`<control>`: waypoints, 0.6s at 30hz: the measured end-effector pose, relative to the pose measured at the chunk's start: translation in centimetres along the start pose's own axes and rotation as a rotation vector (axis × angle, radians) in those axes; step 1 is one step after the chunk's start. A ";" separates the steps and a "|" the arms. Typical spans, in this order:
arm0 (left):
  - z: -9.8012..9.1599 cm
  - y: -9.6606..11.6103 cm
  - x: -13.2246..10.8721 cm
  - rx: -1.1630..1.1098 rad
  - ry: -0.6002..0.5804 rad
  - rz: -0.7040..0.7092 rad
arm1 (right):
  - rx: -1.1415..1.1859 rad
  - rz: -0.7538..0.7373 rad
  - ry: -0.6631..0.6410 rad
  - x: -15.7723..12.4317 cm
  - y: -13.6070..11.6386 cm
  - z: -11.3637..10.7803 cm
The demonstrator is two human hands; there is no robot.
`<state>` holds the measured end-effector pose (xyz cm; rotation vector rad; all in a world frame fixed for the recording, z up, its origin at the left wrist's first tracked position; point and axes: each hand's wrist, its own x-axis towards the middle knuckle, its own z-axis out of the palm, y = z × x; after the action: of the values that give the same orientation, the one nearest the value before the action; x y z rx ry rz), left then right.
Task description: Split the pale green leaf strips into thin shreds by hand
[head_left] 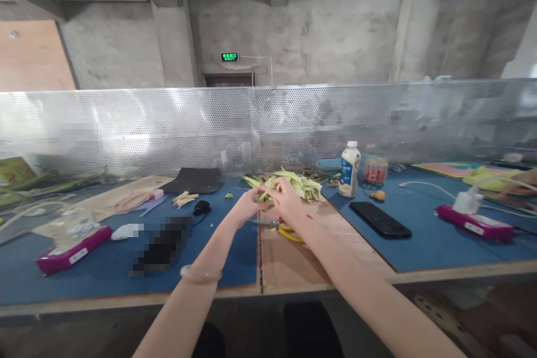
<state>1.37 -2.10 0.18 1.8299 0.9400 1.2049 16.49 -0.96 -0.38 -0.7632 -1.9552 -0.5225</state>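
Both hands meet over the middle of the worktop (419,246), where its blue covering gives way to a bare brown board. The left hand (246,208) and the right hand (286,196) are each closed on the near ends of a bundle of pale green and yellow leaf strips (298,182), with the fingers pinched narrow around them. The strips fan away from the hands toward the perforated metal screen (168,123) at the back. They look like palm or husk leaves, though the view is too soft to be sure. A clear bangle (200,274) sits on the left wrist.

Just below the hands, yellow-handled scissors (282,228) lie flat on the brown board, untouched. To the right of the leaves stands a white drink bottle (349,169), upright, with a small jar (375,169) beside it and a black phone (380,219) lying face up nearer the edge. A pink tissue pack (71,250) lies far to the left and another pink pack (475,222) far to the right. A dark mat (195,179) lies left of the leaves, with a few loose scraps (184,198) near it. Another person's hand (524,182) shows at the right edge.
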 end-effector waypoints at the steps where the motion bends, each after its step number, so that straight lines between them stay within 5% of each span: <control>1: 0.0 0.0 0.0 -0.008 -0.003 0.007 | -0.028 -0.016 -0.014 0.0 -0.1 0.1; 12: -0.1 0.0 0.0 0.005 -0.024 0.026 | -0.181 -0.199 -0.097 0.0 -1.0 0.3; 18: 0.0 0.2 -0.1 0.003 0.007 0.012 | -0.131 -0.184 -0.100 0.1 -1.1 0.1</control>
<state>1.36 -2.32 0.34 1.8380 0.9361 1.2184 15.61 -1.71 -0.41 -0.7061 -2.1121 -0.7415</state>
